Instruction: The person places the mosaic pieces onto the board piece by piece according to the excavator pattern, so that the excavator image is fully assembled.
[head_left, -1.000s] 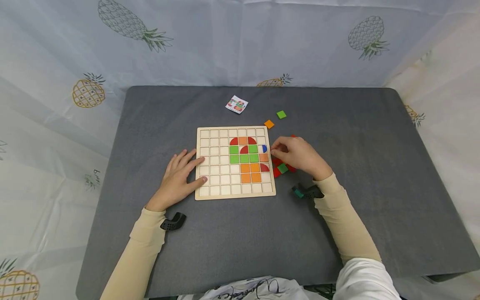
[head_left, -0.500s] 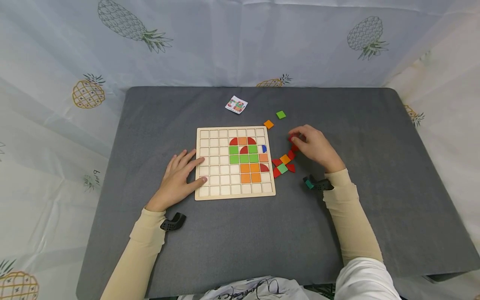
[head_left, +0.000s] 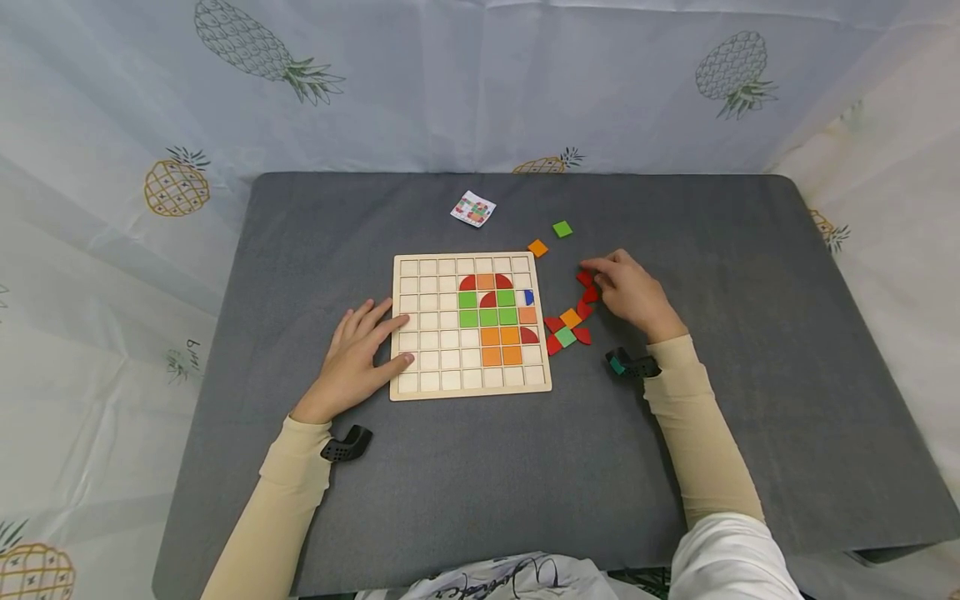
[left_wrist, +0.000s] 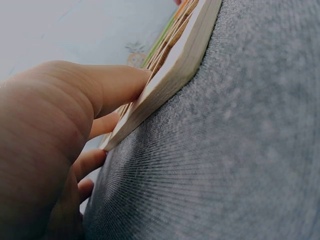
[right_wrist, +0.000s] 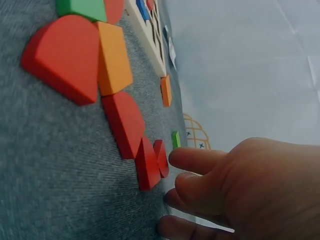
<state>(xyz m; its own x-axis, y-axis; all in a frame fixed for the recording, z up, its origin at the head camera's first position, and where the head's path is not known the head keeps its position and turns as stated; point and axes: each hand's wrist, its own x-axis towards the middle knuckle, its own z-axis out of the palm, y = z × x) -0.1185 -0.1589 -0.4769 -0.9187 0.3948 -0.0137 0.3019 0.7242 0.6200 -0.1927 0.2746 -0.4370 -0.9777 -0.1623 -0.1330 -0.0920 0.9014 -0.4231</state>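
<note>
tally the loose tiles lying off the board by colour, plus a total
Red tiles: 6
Orange tiles: 2
Green tiles: 2
Total: 10 visible

I had my wooden grid board (head_left: 428, 322) lying flat, partly filled with coloured tiles (head_left: 510, 335); past its right edge lay loose red tiles (head_left: 590, 295).

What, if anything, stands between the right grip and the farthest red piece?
Nothing visible: the right grip has its fingertips close to the farthest red piece. Another red piece lies just beside it, on its near side.
</note>
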